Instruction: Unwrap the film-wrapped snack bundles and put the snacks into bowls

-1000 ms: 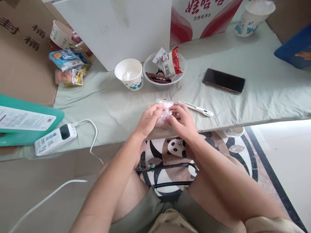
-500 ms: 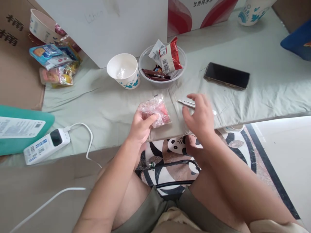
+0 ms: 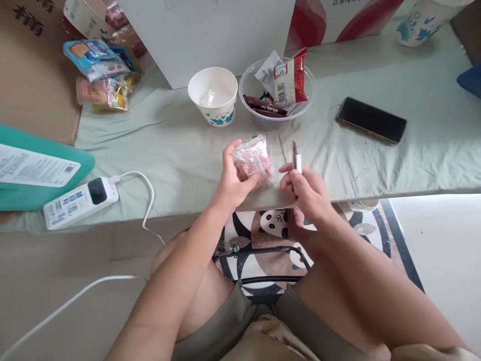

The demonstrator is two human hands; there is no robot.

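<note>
In my left hand [image 3: 236,180] is a small clear plastic packet [image 3: 255,158] with pink contents, gripped between thumb and fingers. I cannot make out what the contents are. My right hand [image 3: 308,190] is closed around the white handle of a utility knife [image 3: 296,158], whose blade points up and away from me. The blade tip is a short way to the right of the packet, not touching it. Beyond the hands stand a paper cup [image 3: 221,113] with a bit of clear wrapper inside and a clear plastic bowl [image 3: 263,118] holding several wrapped snacks.
A phone [image 3: 372,120] lies at the right on the green cloth [image 3: 150,145]. Snack packets [image 3: 99,75] are piled at the left. A teal container [image 3: 37,170] and a white power strip [image 3: 80,203] with a cable sit front left. White box [image 3: 214,35] behind.
My right hand has picked the utility knife up off the cloth and turned it upright. My left hand still holds the packet, now more spread and tilted. The camera view has shifted slightly.
</note>
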